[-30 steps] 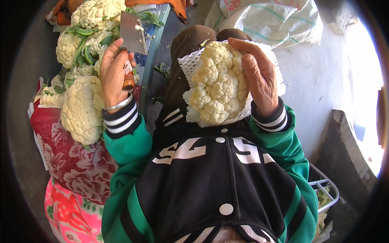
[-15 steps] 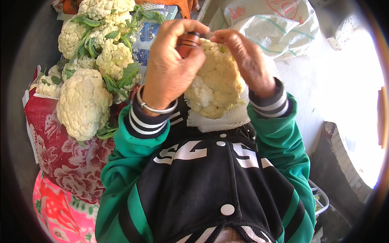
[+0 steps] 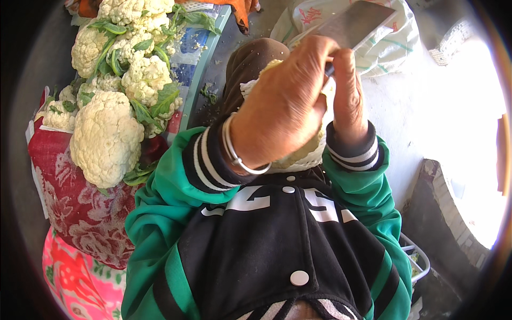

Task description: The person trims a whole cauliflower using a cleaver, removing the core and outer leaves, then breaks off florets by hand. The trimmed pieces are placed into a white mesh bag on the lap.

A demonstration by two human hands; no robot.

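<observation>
Clearly, the left hand (image 3: 285,104) is crossing over the lap, its fingers curling tightly around the handle of a cleaver (image 3: 352,22). Most of that handle is hiding inside the fist, while the broad blade is slanting away beyond the knuckles, toward the upper right and the pale woven bag (image 3: 397,48). Beneath the fist, as seen from above, a cauliflower (image 3: 271,65) is sitting on the person's lap, with white foam netting (image 3: 248,88) showing around it. Only slivers of the head are peeking out, one past the knuckles and one below the wrist, so its long axis is staying hidden. From the left fingers, it is lying below and toward the person's body, while the blade is pointing the opposite way, off the head.

Meanwhile, the right hand (image 3: 349,104) is standing upright just beside the fist, with one digit rising close to the heel of the blade. Whether its fingers are touching the steel, bracing the cauliflower or hanging free, I cannot tell. Across the view, the left hand is covering more of the head; which hand is nearer in depth is remaining unclear. Well apart on the left, more cauliflowers (image 3: 106,138) are lying heaped, with green leaves among them.
</observation>
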